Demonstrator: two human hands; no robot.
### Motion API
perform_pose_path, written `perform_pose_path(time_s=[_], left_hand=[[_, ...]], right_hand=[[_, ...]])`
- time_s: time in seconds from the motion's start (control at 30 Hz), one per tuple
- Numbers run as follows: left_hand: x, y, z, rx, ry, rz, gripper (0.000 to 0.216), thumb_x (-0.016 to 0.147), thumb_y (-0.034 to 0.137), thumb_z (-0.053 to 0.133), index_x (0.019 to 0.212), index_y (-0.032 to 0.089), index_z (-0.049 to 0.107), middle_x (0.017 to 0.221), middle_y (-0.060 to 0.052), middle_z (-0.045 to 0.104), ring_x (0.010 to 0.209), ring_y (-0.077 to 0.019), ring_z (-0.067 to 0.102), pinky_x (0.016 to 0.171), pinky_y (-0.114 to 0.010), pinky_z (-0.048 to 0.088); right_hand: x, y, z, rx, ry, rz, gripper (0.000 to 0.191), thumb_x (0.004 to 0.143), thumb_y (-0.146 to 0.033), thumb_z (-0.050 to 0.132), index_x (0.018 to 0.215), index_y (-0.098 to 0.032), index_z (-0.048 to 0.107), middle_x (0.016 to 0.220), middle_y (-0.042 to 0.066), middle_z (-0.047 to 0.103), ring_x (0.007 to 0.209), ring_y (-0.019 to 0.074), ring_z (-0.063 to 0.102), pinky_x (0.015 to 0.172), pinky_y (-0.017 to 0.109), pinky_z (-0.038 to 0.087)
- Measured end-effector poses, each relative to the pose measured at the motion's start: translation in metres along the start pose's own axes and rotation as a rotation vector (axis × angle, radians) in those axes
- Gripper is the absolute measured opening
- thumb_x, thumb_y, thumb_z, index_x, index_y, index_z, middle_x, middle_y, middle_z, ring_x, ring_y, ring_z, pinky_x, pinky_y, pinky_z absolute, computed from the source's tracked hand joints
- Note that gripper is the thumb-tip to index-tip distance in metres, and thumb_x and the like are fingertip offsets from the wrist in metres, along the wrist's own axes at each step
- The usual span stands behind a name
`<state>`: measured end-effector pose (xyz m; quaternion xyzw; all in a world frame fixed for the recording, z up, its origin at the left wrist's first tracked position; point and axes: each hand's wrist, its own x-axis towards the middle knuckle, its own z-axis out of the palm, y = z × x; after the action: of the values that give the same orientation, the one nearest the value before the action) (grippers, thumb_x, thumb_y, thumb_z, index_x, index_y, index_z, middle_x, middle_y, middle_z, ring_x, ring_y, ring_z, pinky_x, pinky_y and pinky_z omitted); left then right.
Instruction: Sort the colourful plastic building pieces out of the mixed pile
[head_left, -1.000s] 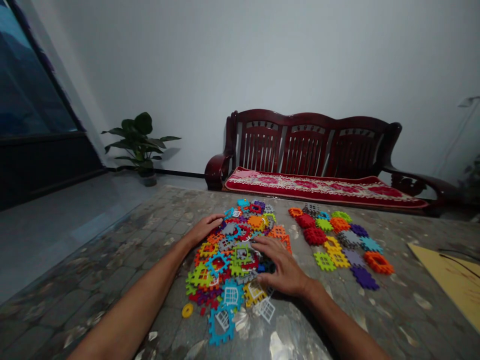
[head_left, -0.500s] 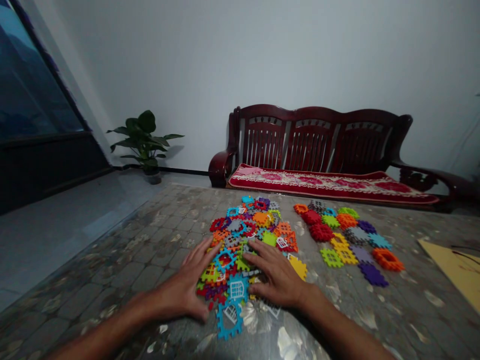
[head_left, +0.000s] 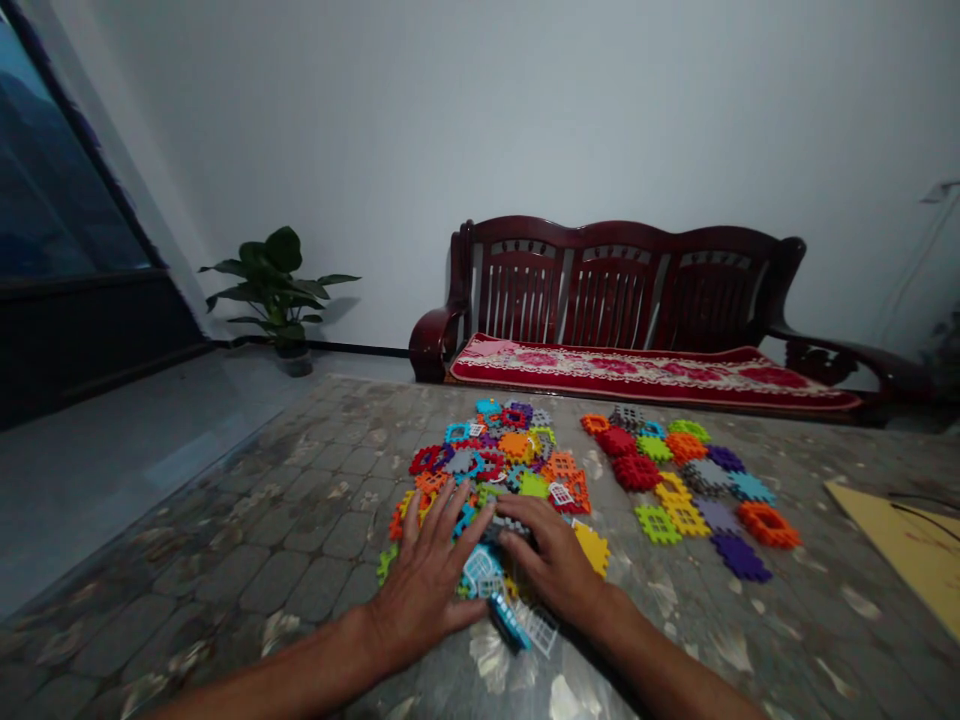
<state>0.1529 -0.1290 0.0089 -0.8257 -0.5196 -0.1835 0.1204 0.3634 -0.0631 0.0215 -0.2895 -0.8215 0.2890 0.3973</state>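
Observation:
My left hand (head_left: pixel 429 570) lies with spread fingers over the left part of a pile of colourful toothed plastic building pieces (head_left: pixel 517 446). Its thumb points right, by a blue piece (head_left: pixel 510 622) that stands tilted on its edge. My right hand (head_left: pixel 555 560) rests at the pile's near right side, fingers bent and thumb apart from the index finger. Between that thumb and finger shows a grey piece (head_left: pixel 510 528); a firm grip on it is not visible. White window-shaped pieces (head_left: pixel 541 630) lie below the hands. Both hands hide part of the pile.
A second group of pieces (head_left: pixel 686 518) lies to the right on the patterned table (head_left: pixel 315 560). A yellow sheet (head_left: pixel 896 545) with dark-framed glasses (head_left: pixel 926 515) is at the right edge. Behind stand a wooden bench (head_left: pixel 607 285) and a potted plant (head_left: pixel 281 290).
My left hand has moved right and onto the pile, its fingers now spread over the pieces. The near blue piece has tipped up and shifted right. My right hand has stayed nearly in place.

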Motion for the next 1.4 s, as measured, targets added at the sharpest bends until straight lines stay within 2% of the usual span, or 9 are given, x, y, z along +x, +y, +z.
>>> perform_pose_path(time_s=[0.13, 0.3, 0.5, 0.67, 0.83, 0.93, 1.0, 1.13, 1.4], left_hand=[[0.035, 0.006, -0.002, 0.093, 0.004, -0.028, 0.082, 0.081, 0.046, 0.062, 0.152, 0.029, 0.024, 0.158, -0.013, 0.030, 0.145, -0.0341, 0.020, 0.114, -0.062, 0.007], [0.075, 0.000, 0.002, 0.151, 0.014, -0.043, 0.075, 0.082, 0.054, 0.059, 0.149, 0.031, 0.033, 0.154, -0.011, 0.037, 0.144, -0.0333, 0.025, 0.115, -0.061, 0.009], [0.110, -0.013, 0.012, 0.159, 0.025, -0.034, 0.073, 0.087, 0.038, 0.057, 0.152, 0.030, 0.025, 0.157, -0.011, 0.032, 0.145, -0.0309, 0.023, 0.116, -0.058, 0.010], [0.094, -0.004, -0.006, 0.001, -0.035, -0.001, 0.071, 0.091, 0.047, 0.048, 0.153, 0.028, 0.020, 0.158, -0.011, 0.030, 0.144, -0.0305, 0.024, 0.116, -0.060, 0.008], [0.049, 0.031, -0.034, -0.235, -0.301, 0.346, 0.096, 0.074, 0.069, 0.057, 0.153, 0.034, 0.016, 0.162, -0.010, 0.017, 0.145, -0.0368, 0.019, 0.114, -0.064, 0.008], [0.036, 0.050, -0.030, -0.270, -0.429, 0.422, 0.093, 0.073, 0.062, 0.064, 0.151, 0.039, 0.019, 0.162, -0.009, 0.019, 0.145, -0.0357, 0.020, 0.114, -0.063, 0.009], [0.037, 0.057, -0.020, -0.228, -0.484, 0.366, 0.096, 0.071, 0.060, 0.068, 0.151, 0.037, 0.021, 0.161, -0.014, 0.018, 0.146, -0.0376, 0.016, 0.112, -0.066, 0.010], [0.056, 0.060, 0.000, -0.090, -0.387, 0.214, 0.088, 0.073, 0.054, 0.069, 0.149, 0.037, 0.027, 0.160, -0.015, 0.020, 0.146, -0.0376, 0.013, 0.111, -0.068, 0.010], [0.103, 0.048, 0.019, 0.100, -0.100, 0.166, 0.071, 0.081, 0.053, 0.060, 0.144, 0.031, 0.037, 0.155, -0.013, 0.034, 0.144, -0.0337, 0.024, 0.114, -0.062, 0.011]], right_hand=[[0.004, 0.004, -0.004, 0.109, 0.086, 0.109, 0.031, 0.089, -0.029, 0.057, 0.119, -0.026, 0.064, 0.116, 0.006, 0.067, 0.108, 0.0220, 0.061, 0.097, 0.039, 0.046], [0.016, 0.014, -0.009, 0.159, 0.245, 0.269, 0.027, 0.084, -0.033, 0.060, 0.107, -0.023, 0.069, 0.104, 0.005, 0.072, 0.096, 0.0231, 0.065, 0.088, 0.037, 0.051], [0.027, 0.038, -0.017, 0.219, 0.367, 0.348, 0.037, 0.079, -0.033, 0.061, 0.114, -0.021, 0.065, 0.112, 0.008, 0.069, 0.103, 0.0235, 0.064, 0.091, 0.039, 0.050], [0.021, 0.055, -0.025, 0.127, 0.390, 0.313, 0.035, 0.081, -0.026, 0.055, 0.114, -0.022, 0.066, 0.113, 0.007, 0.069, 0.104, 0.0222, 0.064, 0.094, 0.039, 0.049], [0.019, 0.057, -0.027, 0.034, 0.432, 0.274, 0.033, 0.083, -0.026, 0.050, 0.112, -0.022, 0.067, 0.114, 0.006, 0.068, 0.109, 0.0227, 0.059, 0.099, 0.042, 0.044], [0.020, 0.056, -0.026, 0.061, 0.442, 0.285, 0.032, 0.082, -0.028, 0.051, 0.109, -0.023, 0.068, 0.113, 0.005, 0.068, 0.110, 0.0227, 0.059, 0.100, 0.042, 0.043], [0.021, 0.057, -0.025, 0.118, 0.453, 0.309, 0.030, 0.081, -0.029, 0.052, 0.104, -0.023, 0.070, 0.109, 0.005, 0.069, 0.107, 0.0229, 0.060, 0.099, 0.042, 0.044], [0.022, 0.062, -0.028, 0.243, 0.523, 0.369, 0.027, 0.077, -0.034, 0.055, 0.095, -0.021, 0.072, 0.101, 0.006, 0.071, 0.101, 0.0243, 0.062, 0.096, 0.042, 0.044], [0.023, 0.054, -0.036, 0.360, 0.557, 0.444, 0.030, 0.074, -0.039, 0.058, 0.093, -0.021, 0.072, 0.098, 0.006, 0.072, 0.097, 0.0242, 0.063, 0.091, 0.039, 0.046]])
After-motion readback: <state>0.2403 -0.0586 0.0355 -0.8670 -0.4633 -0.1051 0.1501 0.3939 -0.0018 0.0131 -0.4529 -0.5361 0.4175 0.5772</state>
